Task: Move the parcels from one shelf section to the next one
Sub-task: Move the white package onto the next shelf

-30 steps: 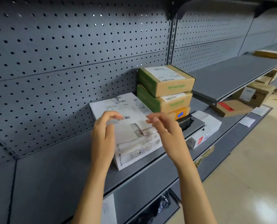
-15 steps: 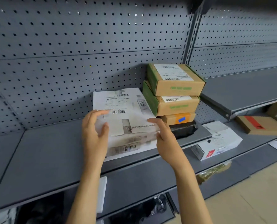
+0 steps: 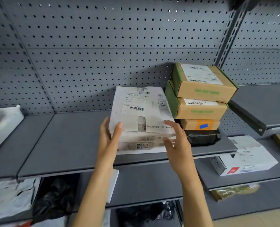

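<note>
Lay flat on shelf between both hands: white parcel, likely stiff, light. Left hand and right hand flanked its near corners, fingers straight, nothing gripped; side edges best for holding.

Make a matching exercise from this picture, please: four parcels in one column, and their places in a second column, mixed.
Column one:
1. white parcel
2. box with blue tape
3. black bag parcel
4. white box with red mark

Column two:
A. at the bottom of the stack
B. on the lower shelf, at the right
C. between the two hands
D. directly under the two green-edged boxes

Pairs: 1-C, 2-D, 3-A, 4-B
</note>
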Motion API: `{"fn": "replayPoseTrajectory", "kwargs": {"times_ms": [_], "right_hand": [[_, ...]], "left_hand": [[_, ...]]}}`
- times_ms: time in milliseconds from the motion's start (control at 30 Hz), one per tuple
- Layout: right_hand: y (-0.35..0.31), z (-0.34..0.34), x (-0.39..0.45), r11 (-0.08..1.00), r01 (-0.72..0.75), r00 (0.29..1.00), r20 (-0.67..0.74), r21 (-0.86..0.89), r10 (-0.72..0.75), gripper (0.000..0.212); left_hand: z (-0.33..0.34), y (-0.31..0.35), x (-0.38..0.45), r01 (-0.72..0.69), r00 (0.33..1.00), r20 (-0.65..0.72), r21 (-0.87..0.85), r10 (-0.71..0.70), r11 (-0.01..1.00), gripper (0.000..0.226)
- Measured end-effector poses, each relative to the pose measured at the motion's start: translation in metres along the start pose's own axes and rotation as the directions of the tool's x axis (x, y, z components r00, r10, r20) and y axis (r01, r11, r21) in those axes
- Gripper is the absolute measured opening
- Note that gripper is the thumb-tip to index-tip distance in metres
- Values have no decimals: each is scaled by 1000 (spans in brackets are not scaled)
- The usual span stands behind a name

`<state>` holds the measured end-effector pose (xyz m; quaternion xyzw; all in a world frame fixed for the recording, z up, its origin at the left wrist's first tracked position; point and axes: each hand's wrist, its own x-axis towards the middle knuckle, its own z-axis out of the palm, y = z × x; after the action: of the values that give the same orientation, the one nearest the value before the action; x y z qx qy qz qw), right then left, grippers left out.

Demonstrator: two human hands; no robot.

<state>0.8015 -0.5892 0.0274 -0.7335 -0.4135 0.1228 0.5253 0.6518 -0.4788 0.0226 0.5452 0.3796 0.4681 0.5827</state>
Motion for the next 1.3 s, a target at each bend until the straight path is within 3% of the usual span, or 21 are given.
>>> {"fn": "replayPoseTrajectory", "kwargs": {"times_ms": [300,667,867,1300], "right_hand": [[-15,4,-3,999,-47,998,-47,-2,47,38],[-44,21,-12,975,109,994,-25,195,-106,35],[-95,52,-18,943,179,980,32,281,-196,34],[-211,152,-85,850,225,923,176,477,-343,36]], "left_hand": [[-2,17,-9,3,998,-66,-6,-4,1000,31],[-40,42,-32,-164,980,-120,-25,160,986,52],[-91,68,-44,-245,961,-133,0,243,969,64],[-247,127,-87,-386,852,-333,119,403,915,79]]}}
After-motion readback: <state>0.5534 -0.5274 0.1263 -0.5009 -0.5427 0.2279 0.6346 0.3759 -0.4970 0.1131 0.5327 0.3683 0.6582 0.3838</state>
